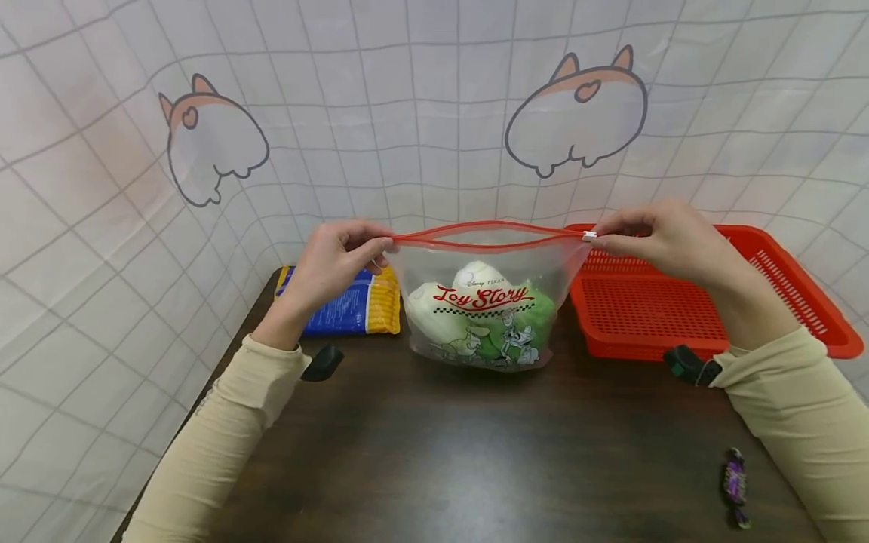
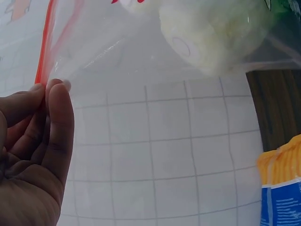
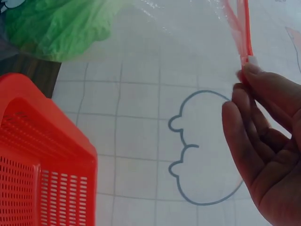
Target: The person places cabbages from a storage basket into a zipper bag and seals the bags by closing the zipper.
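A clear zip bag [image 1: 485,339] printed "Toy Story" is held up by its red-edged mouth, which gapes in the middle. Inside it show white vegetables [image 1: 434,309] and a green leafy one [image 1: 539,305]. My left hand [image 1: 333,264] pinches the bag's left top corner between thumb and fingers. At the opposite corner my right hand [image 1: 668,237] pinches the red edge beside the white slider [image 1: 589,236]. In the right wrist view the thumb of the right hand [image 3: 268,127] lies against that slider.
A red plastic basket [image 1: 591,332] stands behind the right forearm. Blue and yellow packaging [image 1: 353,302] lies at the back left, partly behind the left hand. A purple wrapped candy [image 1: 735,486] is near the front right of the dark table [image 1: 421,460]. A gridded cloth [image 1: 434,113] hangs behind.
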`<act>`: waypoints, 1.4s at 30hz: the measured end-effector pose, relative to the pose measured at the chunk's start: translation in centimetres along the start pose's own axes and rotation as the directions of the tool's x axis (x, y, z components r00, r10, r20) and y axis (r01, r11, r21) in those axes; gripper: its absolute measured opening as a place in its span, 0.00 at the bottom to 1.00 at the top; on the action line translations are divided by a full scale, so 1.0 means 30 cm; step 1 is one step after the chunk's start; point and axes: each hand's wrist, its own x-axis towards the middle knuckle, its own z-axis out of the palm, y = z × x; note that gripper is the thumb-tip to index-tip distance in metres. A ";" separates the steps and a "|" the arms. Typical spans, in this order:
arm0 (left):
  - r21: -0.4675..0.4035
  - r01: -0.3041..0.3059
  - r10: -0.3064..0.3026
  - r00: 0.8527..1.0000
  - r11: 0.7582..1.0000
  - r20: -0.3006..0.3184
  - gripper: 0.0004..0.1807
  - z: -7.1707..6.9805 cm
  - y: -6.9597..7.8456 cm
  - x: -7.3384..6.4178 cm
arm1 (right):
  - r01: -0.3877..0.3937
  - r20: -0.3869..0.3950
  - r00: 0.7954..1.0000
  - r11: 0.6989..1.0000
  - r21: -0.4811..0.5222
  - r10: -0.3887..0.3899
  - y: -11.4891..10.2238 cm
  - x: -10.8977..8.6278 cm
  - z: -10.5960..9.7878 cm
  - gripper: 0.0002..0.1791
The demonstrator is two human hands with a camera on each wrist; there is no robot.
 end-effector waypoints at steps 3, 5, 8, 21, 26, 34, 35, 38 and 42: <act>-0.022 0.024 -0.024 1.000 0.999 0.011 0.11 0.001 -0.015 0.009 | 0.051 -0.057 0.997 0.998 -0.032 -0.053 0.006 -0.001 0.007 0.03; -0.034 0.036 -0.036 0.999 0.999 0.022 0.10 0.000 -0.029 0.019 | 0.071 -0.074 0.994 0.997 -0.037 -0.074 0.014 0.001 0.012 0.03; -0.040 0.038 -0.036 0.998 0.998 0.054 0.12 -0.005 -0.050 0.040 | 0.092 -0.078 0.993 0.995 -0.036 -0.094 0.028 0.003 0.016 0.03; 0.252 -0.163 0.101 0.966 0.954 0.240 0.18 -0.038 0.009 0.141 | 0.059 -0.083 0.995 0.998 -0.012 -0.059 0.030 0.017 0.066 0.07; 0.332 -0.303 0.202 0.931 0.894 0.305 0.18 0.050 0.126 0.182 | 0.055 -0.091 0.994 0.998 -0.013 -0.056 0.030 0.014 0.072 0.07; 0.360 -0.446 0.283 0.861 0.819 0.423 0.17 0.239 0.275 0.227 | 0.043 -0.094 0.995 0.999 -0.024 -0.045 0.017 0.014 0.080 0.08; 0.375 -0.463 0.290 0.854 0.803 0.433 0.17 0.263 0.289 0.230 | 0.035 -0.096 0.995 0.999 -0.027 -0.037 0.015 0.013 0.080 0.08; 0.451 -0.500 0.291 0.841 0.739 0.457 0.18 0.331 0.319 0.231 | 0.030 -0.100 0.994 0.999 -0.024 -0.032 0.011 0.012 0.082 0.08; 0.586 -0.520 0.265 0.844 0.622 0.467 0.21 0.400 0.325 0.229 | 0.058 -0.104 0.993 0.998 0.000 -0.058 0.010 0.011 0.089 0.07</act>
